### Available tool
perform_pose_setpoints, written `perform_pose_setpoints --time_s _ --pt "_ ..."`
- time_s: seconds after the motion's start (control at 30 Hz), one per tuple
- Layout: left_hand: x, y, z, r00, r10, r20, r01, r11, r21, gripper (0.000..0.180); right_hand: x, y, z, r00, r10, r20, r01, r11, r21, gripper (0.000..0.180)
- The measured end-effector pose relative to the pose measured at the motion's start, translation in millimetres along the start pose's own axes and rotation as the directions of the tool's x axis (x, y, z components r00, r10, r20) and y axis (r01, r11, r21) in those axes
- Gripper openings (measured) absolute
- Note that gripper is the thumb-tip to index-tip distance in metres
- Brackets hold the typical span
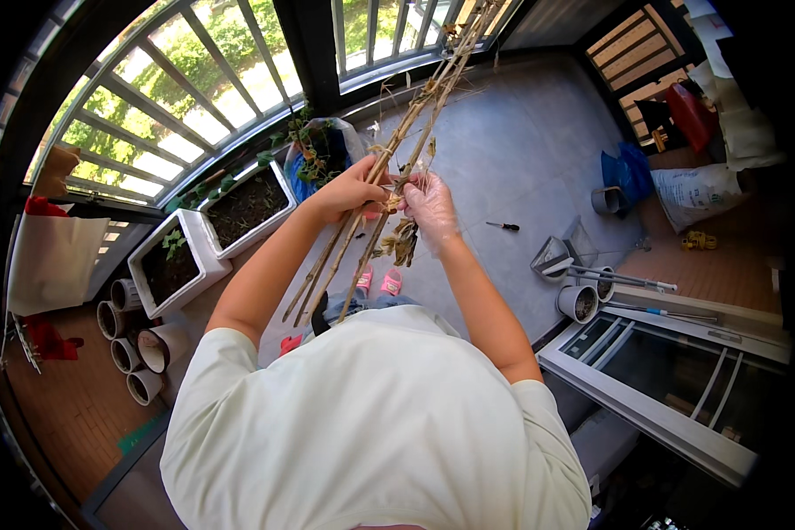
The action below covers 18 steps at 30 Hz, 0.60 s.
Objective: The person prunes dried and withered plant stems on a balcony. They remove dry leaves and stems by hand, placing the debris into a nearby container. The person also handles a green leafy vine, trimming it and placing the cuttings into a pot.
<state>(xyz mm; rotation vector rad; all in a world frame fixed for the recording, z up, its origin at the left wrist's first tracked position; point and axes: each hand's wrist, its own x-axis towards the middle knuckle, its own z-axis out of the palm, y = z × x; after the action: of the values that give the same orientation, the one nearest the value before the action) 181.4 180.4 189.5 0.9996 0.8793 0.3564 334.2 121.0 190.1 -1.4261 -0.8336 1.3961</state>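
A bundle of long, thin bamboo stakes [358, 227] slants across in front of me, its upper end reaching toward the railing. My left hand [352, 191] is closed around the stakes near their middle. Withered vine and curled brown leaves [404, 243] cling to them and hang just below my hands. On the other side of the stakes, my right hand [430, 212], in a clear plastic glove, pinches at the dried vine. The exact spot between its fingertips is partly hidden.
White planter boxes [184, 296] with soil and small plants stand at left, above several stacked pots [155, 347]. A bag-lined container [344, 132] holds a leafy plant by the railing. On the grey floor lie a screwdriver [503, 226] and, further right, a dustpan [552, 261].
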Motion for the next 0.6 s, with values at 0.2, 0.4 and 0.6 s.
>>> perform_pose_setpoints --time_s 0.2,0.4,0.6 --pt "-1.0 7.9 1.7 0.998 0.056 0.007 -0.053 0.979 -0.198 0.035 -9.3 0.2 -5.5 0.995 -0.051 -0.088 0.076 0.950 0.301 0.010" --pt "8.4 2.8 -2.3 0.993 0.032 0.112 -0.008 0.978 -0.209 0.036 -23.2 7.4 -10.3 0.997 -0.075 -0.019 0.078 0.975 0.207 0.014" --pt "14.2 3.2 6.2 0.985 0.045 0.166 -0.043 0.999 -0.018 0.044 -12.6 19.6 -13.3 0.967 -0.253 -0.003 0.243 0.931 -0.271 0.014"
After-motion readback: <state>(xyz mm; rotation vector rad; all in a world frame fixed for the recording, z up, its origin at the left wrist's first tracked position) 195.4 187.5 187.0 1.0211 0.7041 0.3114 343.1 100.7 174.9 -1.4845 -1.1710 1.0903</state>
